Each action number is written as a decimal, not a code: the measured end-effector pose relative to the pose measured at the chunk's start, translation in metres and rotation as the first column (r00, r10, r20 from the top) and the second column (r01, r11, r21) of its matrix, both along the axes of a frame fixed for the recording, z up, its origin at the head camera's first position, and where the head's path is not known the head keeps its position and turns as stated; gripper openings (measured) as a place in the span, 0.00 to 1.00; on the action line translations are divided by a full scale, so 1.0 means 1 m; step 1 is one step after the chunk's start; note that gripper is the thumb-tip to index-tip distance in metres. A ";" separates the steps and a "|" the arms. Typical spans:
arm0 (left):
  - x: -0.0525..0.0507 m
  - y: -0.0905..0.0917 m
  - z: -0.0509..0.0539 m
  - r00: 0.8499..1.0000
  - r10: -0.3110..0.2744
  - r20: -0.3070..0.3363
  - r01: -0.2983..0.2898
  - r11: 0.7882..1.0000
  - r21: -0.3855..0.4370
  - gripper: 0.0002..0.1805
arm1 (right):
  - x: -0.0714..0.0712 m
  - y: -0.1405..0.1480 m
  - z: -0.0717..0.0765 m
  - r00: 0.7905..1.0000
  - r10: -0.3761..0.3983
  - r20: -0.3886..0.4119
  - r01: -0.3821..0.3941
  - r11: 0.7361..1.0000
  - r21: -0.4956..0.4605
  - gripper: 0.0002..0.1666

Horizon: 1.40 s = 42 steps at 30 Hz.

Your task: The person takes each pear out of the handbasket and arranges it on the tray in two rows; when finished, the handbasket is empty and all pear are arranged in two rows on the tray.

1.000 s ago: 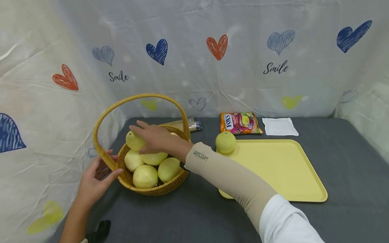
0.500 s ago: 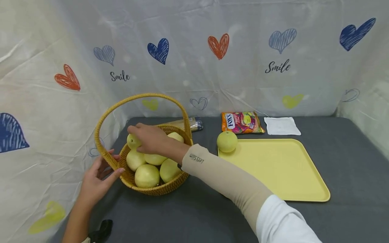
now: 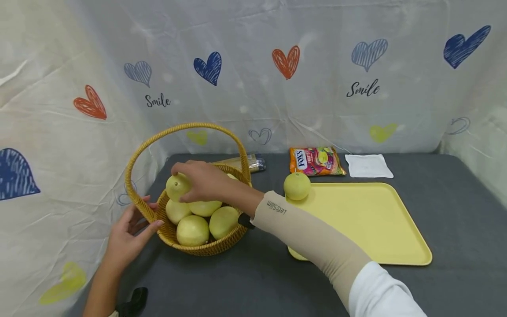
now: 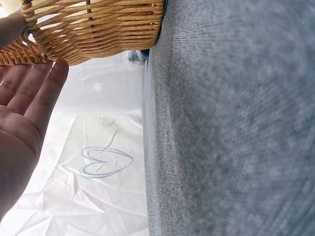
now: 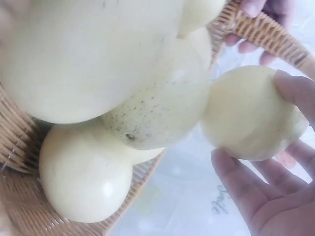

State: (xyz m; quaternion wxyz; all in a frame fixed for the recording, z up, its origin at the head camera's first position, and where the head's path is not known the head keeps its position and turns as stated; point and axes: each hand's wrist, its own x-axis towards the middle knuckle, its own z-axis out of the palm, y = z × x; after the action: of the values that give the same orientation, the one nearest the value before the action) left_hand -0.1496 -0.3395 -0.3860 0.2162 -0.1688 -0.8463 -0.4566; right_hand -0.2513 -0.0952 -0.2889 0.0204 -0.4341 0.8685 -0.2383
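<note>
A pale yellow-green fruit [image 3: 177, 186] is gripped between the thumb and curled fingers of a person's right hand [image 3: 203, 179], above the far left part of a wicker basket [image 3: 198, 251]. Whether the other fruit is touched by it cannot be told. The basket's rim, at the left foot of its tall arched handle [image 3: 189, 127], is pinched by the left hand [image 3: 126, 235], with the thumb laid inside and the fingers set against the outer wall. Below the gripped piece, the basket is filled with more round fruits [image 3: 192, 230], one of which is seen from the right wrist to be speckled with dark dots. The right forearm is covered by a beige sleeve [image 3: 313, 237] printed with dark lettering, and a white sleeve [image 3: 382, 290] is worn above it. Behind the basket, a clear-wrapped package [image 3: 256, 164] is partly hidden. To the right, a yellow tray [image 3: 364, 224] is laid on the dark grey tabletop [image 3: 222, 286], its far left corner covered by a lone fruit [image 3: 297, 186]. Beyond the tray, a bright Fox's candy bag [image 3: 317, 161] and a folded white cloth [image 3: 369, 166] are placed side by side. The scene is enclosed by a pale backdrop [image 3: 245, 44] printed with hearts.
</note>
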 end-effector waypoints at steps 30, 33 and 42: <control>0.001 0.000 -0.001 1.000 0.007 -0.001 -0.007 1.000 0.005 0.40 | 0.022 0.069 -0.021 0.945 0.091 0.315 0.037 0.925 -0.379 0.34; 0.001 0.000 -0.001 1.000 0.010 0.002 -0.010 1.000 0.004 0.40 | 0.030 0.079 -0.018 0.941 0.070 0.332 0.072 0.915 -0.396 0.34; 0.001 0.001 -0.003 0.999 0.032 0.012 -0.032 0.999 0.004 0.40 | 0.047 0.119 -0.013 0.964 0.008 0.266 0.109 0.900 -0.423 0.32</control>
State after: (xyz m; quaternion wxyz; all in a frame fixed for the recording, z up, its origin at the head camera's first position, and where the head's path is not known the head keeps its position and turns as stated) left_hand -0.1488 -0.3389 -0.3894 0.2188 -0.1523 -0.8492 -0.4558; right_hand -0.2046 0.0242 -0.3021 0.0315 -0.3697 0.7942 -0.4812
